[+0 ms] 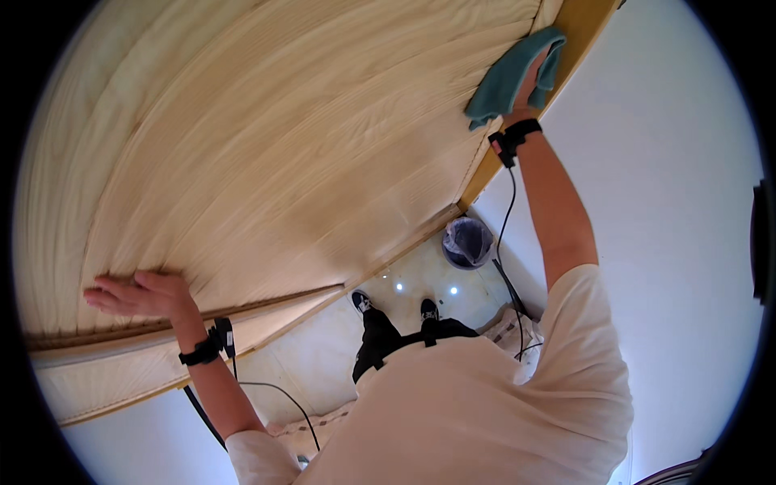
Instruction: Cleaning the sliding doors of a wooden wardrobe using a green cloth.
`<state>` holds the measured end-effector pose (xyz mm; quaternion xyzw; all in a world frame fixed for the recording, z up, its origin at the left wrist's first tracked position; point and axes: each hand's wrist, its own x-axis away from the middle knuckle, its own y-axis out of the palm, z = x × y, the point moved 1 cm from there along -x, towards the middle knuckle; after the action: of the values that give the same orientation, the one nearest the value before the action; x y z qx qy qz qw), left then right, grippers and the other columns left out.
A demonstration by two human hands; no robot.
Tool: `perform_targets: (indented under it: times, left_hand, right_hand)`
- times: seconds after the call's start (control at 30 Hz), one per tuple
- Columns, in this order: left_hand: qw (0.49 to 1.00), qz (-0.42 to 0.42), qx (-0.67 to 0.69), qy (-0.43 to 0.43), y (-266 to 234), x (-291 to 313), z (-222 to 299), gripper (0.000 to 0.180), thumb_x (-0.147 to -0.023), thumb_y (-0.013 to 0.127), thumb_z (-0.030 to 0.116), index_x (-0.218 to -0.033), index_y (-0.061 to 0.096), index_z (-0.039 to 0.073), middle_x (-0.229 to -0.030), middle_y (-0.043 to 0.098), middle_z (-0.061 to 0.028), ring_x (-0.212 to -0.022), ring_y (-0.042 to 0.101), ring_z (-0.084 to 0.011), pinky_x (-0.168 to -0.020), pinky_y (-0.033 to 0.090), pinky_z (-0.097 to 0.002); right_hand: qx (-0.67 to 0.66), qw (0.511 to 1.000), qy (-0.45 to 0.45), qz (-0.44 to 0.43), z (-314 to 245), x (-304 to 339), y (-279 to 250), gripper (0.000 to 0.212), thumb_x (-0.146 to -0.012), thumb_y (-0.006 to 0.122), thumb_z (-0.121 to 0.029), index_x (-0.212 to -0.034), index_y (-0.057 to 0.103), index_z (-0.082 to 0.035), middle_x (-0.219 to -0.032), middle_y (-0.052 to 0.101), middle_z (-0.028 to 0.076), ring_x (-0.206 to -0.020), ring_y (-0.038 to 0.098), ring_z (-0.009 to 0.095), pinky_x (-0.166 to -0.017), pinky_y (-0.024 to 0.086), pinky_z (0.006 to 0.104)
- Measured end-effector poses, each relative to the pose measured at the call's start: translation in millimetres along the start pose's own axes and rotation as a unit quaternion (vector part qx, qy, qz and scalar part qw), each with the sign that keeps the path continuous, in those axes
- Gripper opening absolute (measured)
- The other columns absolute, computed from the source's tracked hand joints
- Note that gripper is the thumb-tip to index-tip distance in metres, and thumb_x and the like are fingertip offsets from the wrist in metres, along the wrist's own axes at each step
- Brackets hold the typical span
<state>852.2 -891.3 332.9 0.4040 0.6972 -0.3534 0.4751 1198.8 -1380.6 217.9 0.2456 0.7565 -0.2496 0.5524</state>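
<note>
My right hand point(529, 87) is up at the far right, holding a dark green cloth point(495, 87) against the right edge of a pale wood-grain panel point(299, 153). Folds of the cloth wrap around the hand and partly cover its fingers. At the far left, my left hand point(139, 295) lies against the lower left part of the same panel, fingers stretched out, with nothing in it. Both wrists carry black straps with small devices and cables.
A brown wooden frame point(584, 31) borders the panel on the right, beside a white wall point(671, 178). A lined waste bin point(467, 242) stands on the tiled floor point(311, 343) near the corner. A ledge point(105, 349) runs below my left hand. Cables hang from both wrists.
</note>
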Motion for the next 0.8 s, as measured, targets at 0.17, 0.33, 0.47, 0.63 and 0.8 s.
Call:
perform_targets:
  times: [0.17,0.33,0.47,0.63,0.8]
  left_hand:
    - [1.0,-0.007,-0.002,-0.01,1.0,10.6,2.8,0.057,-0.107,0.037,0.03,-0.154,0.03,-0.002,-0.161,0.017,-0.0297,-0.149,0.019,-0.0464,-0.119,0.019,-0.0581]
    - [1.0,-0.012,0.0,-0.01,-1.9,9.4,5.1,0.057,-0.108,0.035,0.03,-0.154,0.03,-0.003,-0.162,0.015,-0.0298,-0.149,0.018,-0.0471,-0.119,0.02,-0.0579]
    - [1.0,-0.009,-0.009,-0.011,1.0,7.0,3.2,0.058,-0.108,0.031,0.032,-0.155,0.029,-0.002,-0.163,0.017,-0.0263,-0.149,0.017,-0.0459,-0.119,0.019,-0.0586]
    - [1.0,-0.002,-0.012,0.003,9.3,1.2,9.2,0.058,-0.108,0.032,0.031,-0.154,0.029,-0.003,-0.163,0.019,-0.0257,-0.149,0.019,-0.0461,-0.119,0.02,-0.0571]
    - [0.999,0.009,-0.026,0.03,6.6,6.7,3.0,0.057,-0.108,0.034,0.031,-0.153,0.032,-0.003,-0.161,0.024,-0.0274,-0.146,0.025,-0.0498,-0.116,0.023,-0.0587]
  right_hand:
    - [0.016,0.998,0.046,-0.026,13.5,72.3,-4.6,0.062,-0.104,0.043,-0.021,-0.158,0.018,-0.003,-0.157,0.026,0.016,-0.142,0.028,0.03,-0.119,0.022,0.0354]
    - [0.015,0.995,0.085,-0.044,20.4,133.7,5.7,0.062,-0.104,0.042,-0.023,-0.158,0.018,-0.003,-0.158,0.024,0.017,-0.143,0.026,0.031,-0.12,0.021,0.0364]
    - [0.008,0.991,0.12,-0.062,15.8,181.0,21.6,0.062,-0.105,0.041,-0.024,-0.158,0.017,-0.004,-0.159,0.023,0.017,-0.144,0.024,0.031,-0.12,0.02,0.0371]
    - [0.015,0.979,0.18,-0.093,13.3,247.0,31.1,0.063,-0.105,0.04,-0.026,-0.159,0.016,-0.004,-0.16,0.021,0.017,-0.146,0.022,0.032,-0.121,0.019,0.0381]
    - [0.014,0.942,0.29,-0.17,6.8,336.0,46.4,0.063,-0.105,0.039,-0.028,-0.159,0.015,-0.004,-0.161,0.019,0.017,-0.147,0.021,0.033,-0.122,0.018,0.039]
